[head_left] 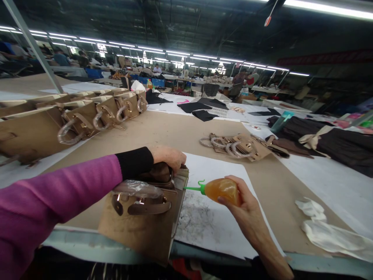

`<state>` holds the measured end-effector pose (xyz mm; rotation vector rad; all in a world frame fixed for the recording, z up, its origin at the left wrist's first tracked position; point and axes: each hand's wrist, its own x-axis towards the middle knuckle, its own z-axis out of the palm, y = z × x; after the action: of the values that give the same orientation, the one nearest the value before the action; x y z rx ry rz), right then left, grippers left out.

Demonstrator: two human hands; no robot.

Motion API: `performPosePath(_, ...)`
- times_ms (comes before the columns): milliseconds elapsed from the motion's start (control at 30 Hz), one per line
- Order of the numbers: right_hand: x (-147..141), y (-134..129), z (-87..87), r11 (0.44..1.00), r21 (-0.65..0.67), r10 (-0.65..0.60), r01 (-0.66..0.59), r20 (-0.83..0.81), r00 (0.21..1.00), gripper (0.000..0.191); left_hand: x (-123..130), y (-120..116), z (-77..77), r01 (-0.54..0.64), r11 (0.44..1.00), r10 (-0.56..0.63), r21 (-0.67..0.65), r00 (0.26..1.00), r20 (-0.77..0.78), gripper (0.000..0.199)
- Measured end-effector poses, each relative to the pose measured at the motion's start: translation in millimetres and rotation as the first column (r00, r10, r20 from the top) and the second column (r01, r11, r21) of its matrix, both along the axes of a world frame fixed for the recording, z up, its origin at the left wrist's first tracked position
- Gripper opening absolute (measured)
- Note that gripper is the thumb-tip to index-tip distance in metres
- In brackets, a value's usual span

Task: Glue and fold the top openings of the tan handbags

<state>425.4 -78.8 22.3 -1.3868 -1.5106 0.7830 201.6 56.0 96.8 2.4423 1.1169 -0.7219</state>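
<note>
A tan handbag (136,229) stands at the table's front edge, its handle (138,189) wrapped in clear plastic. Over the bag's far top edge lies my left hand (169,156), fingers curled down on the rim beside the dark lining; the fingertips are partly hidden. My right hand (243,202) squeezes a soft plastic glue bottle (223,190) filled with amber liquid. Its thin green nozzle points left, with the tip at or very near the bag's right side edge. A white paper sheet (233,233) with dark smudges lies beneath the bottle.
Several tan handbags (29,132) stand in rows at the left. Flat bag panels with wrapped handles (233,146) lie beyond the paper. A white cloth (329,229) is at right, dark fabric (344,144) behind it. Black pieces (201,109) lie farther back; people work in the distance.
</note>
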Motion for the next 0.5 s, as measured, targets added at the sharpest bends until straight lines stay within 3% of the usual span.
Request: performPosePath(500,-4,-29,-18.8,0.987,-0.141,0.070,-0.075,-0.043,0.997,0.045,1,-4,-1.7,0.013,1.000,-0.014,0.025,0.999,0.033,0.027)
